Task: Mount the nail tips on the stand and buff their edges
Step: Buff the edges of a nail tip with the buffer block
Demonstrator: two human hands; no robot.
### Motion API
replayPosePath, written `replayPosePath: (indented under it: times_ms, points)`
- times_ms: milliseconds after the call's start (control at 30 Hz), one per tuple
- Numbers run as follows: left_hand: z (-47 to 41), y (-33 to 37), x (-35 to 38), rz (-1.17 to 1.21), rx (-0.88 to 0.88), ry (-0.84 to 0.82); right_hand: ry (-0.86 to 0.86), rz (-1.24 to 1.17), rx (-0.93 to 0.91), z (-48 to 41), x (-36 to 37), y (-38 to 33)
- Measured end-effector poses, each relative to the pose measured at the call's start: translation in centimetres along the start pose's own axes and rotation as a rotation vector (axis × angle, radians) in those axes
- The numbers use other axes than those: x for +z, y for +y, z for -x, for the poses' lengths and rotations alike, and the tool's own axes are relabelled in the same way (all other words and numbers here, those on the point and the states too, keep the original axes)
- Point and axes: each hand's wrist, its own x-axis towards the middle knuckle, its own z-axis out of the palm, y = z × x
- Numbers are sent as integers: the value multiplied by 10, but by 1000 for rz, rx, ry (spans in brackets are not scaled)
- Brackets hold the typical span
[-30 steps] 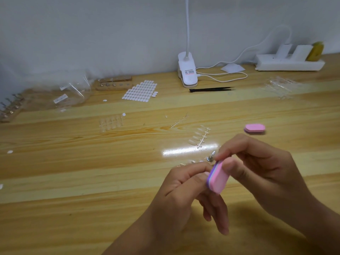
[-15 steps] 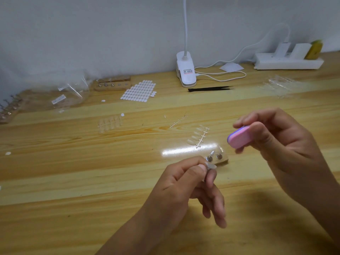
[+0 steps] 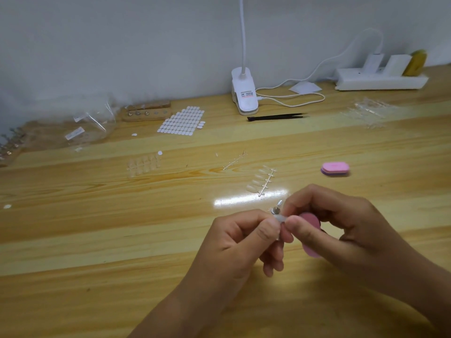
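Just nearer than the spare buffer block (image 3: 335, 168), left hand (image 3: 240, 240) pinches a clear nail tip (image 3: 279, 218), right hand (image 3: 341, 224) grips a pink buffer (image 3: 310, 222), both touching.

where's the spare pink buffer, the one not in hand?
Head view: the spare buffer lies flat on the table, right of centre, beyond the right hand holding the other buffer, just right of the strip of clear nail tips.

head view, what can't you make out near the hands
stand: head view, mostly behind left hand and right hand
buffer: head view, largely covered by the right hand
nail tip: head view, too small and clear to judge its edge
lamp: head view, cut by top edge
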Motion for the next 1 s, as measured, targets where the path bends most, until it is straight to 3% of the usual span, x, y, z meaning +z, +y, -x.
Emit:
replayPosePath:
  times_ms: [400, 667, 1000]
  points:
    - [4, 0, 1, -221, 283, 198, 87, 41, -45, -1, 4, 5]
    - [3, 4, 5, -164, 318, 179, 110, -245, 19, -1, 7, 6]
    - [2, 2, 4, -257, 328, 271, 117, -346, 52, -1, 13, 7]
